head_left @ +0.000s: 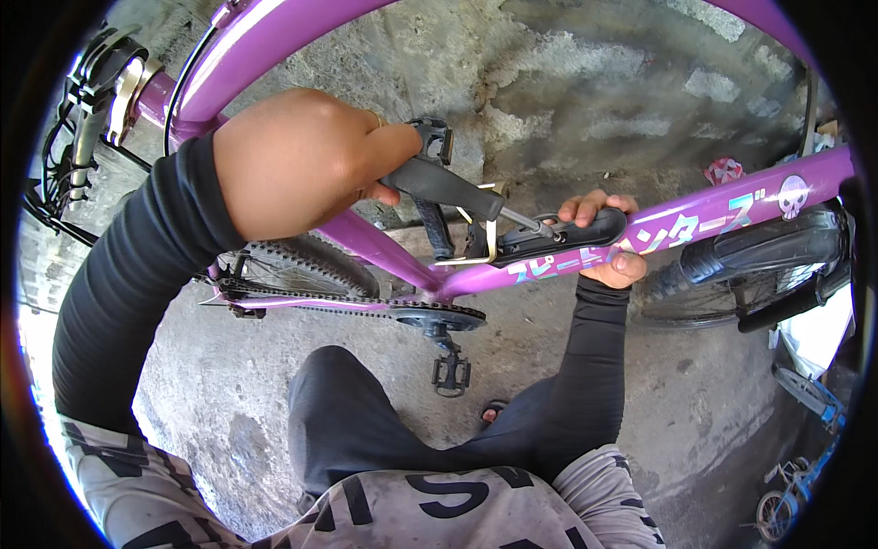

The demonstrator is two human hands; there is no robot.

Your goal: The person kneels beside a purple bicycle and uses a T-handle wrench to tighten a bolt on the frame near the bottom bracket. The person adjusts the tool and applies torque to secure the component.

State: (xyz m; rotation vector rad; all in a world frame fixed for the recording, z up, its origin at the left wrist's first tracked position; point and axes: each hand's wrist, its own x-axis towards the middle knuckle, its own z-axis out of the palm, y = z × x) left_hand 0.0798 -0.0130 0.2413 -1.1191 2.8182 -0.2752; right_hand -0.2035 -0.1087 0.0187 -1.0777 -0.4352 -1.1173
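Note:
My left hand [302,165] is closed around the dark handle of a screwdriver [444,188], its metal shaft slanting down to the right. The tip meets a screw in a long black bracket [594,232], which lies along the purple down tube [768,190] of a bicycle. At the bracket's right end my right hand [593,209] grips it against the tube, with fingers over the top and thumb below. A gold-coloured wire loop and a black piece sit by the bracket's left end. The palm of my right hand is hidden behind the tube.
Below the tube are the chainring [434,317] and a pedal [451,375], near my knees. The knobby rear tyre [315,265] is on the left, the front wheel [695,306] on the right. A small blue bicycle [800,480] stands at the lower right, on concrete floor [681,393].

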